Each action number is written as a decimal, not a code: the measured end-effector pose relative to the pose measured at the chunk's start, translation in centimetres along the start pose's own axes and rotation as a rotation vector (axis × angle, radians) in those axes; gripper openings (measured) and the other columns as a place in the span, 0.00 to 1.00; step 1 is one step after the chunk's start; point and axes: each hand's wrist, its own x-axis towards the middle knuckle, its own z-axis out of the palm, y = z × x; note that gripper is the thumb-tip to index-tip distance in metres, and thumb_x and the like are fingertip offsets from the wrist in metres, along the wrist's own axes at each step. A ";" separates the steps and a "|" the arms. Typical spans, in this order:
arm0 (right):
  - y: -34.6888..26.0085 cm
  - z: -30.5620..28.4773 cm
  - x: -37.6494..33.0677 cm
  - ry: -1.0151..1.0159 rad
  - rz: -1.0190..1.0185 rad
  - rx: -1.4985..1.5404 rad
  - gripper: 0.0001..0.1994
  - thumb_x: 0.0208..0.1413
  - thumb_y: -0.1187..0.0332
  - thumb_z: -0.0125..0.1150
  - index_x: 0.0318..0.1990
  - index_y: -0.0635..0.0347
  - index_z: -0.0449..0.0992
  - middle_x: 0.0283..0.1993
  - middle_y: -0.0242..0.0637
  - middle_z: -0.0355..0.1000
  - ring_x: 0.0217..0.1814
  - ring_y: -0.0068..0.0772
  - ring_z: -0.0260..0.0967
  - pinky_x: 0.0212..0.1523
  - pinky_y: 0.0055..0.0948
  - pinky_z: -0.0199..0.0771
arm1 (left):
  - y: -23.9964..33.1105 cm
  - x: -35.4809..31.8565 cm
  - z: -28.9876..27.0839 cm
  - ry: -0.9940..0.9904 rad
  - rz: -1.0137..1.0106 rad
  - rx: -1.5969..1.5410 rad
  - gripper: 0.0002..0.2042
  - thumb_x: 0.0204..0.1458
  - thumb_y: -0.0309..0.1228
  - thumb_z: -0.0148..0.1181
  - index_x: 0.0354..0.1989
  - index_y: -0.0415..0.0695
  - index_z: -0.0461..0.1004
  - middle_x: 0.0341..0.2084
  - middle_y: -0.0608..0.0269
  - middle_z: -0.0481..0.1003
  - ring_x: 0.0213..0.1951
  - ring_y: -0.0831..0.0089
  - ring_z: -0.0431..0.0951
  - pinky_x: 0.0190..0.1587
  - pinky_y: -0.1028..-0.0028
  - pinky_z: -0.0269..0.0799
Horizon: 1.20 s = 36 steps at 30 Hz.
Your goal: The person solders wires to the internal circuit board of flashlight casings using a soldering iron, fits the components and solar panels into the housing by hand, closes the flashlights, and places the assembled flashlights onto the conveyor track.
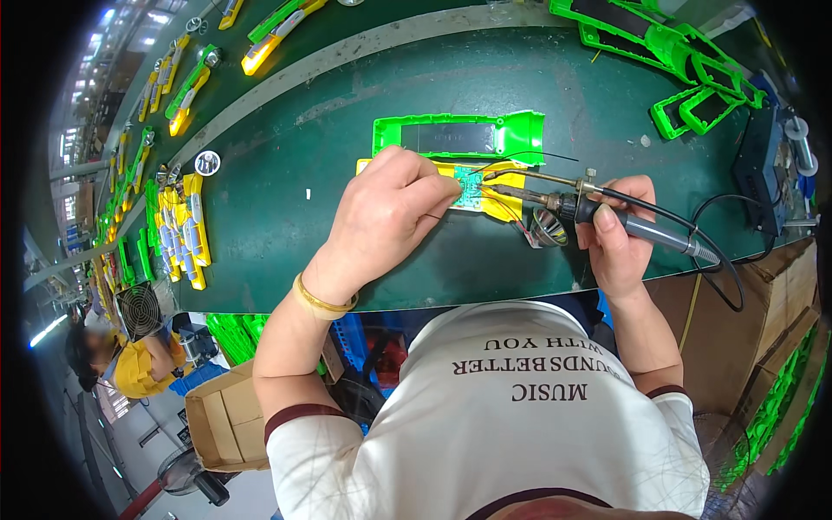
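A small green circuit board lies on a yellow plastic housing half, right in front of me. My left hand is closed in a pinch at the board's left edge; whatever its fingertips hold is hidden. In my right hand is a soldering iron with a thin feed tube along it, its tip pointing left at the board. A round lamp reflector with thin wires sits just below the iron's tip end. Directly behind the housing half rests a bright green shell with a dark panel.
To the left, yellow-and-grey housing halves lie grouped, with a loose reflector nearby. Green shells pile up at the far right beside a dark bench unit. A cardboard box and a person in yellow are lower left.
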 end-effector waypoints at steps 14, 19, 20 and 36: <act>0.2 0.1 0.0 -0.006 0.032 0.013 0.14 0.50 0.65 0.57 0.35 0.58 0.58 0.32 0.34 0.60 0.18 0.17 0.54 0.16 0.16 0.58 | -0.3 0.2 -0.4 -0.020 0.021 -0.004 0.07 0.35 0.22 0.62 0.25 0.45 0.73 0.21 0.65 0.67 0.26 0.67 0.68 0.26 0.71 0.65; -0.7 0.2 0.0 0.019 0.045 -0.003 0.15 0.50 0.63 0.57 0.35 0.58 0.57 0.31 0.34 0.60 0.18 0.18 0.55 0.17 0.16 0.58 | 0.3 0.7 -1.0 -0.038 0.042 -0.010 0.05 0.36 0.23 0.60 0.24 0.44 0.72 0.21 0.62 0.66 0.27 0.64 0.68 0.27 0.69 0.66; -0.5 -0.1 -0.1 0.012 0.043 -0.037 0.15 0.50 0.62 0.57 0.35 0.58 0.57 0.30 0.34 0.60 0.18 0.19 0.56 0.17 0.17 0.58 | 0.2 0.7 -0.9 -0.036 0.047 -0.008 0.05 0.36 0.23 0.60 0.24 0.44 0.72 0.21 0.62 0.66 0.27 0.64 0.68 0.28 0.69 0.66; -0.3 -0.5 -0.3 -0.011 0.073 0.035 0.15 0.51 0.66 0.57 0.35 0.58 0.55 0.30 0.35 0.61 0.19 0.20 0.58 0.18 0.18 0.60 | 1.1 0.7 -1.8 -0.095 0.006 0.006 0.06 0.39 0.27 0.62 0.27 0.44 0.73 0.23 0.62 0.67 0.28 0.65 0.69 0.31 0.71 0.67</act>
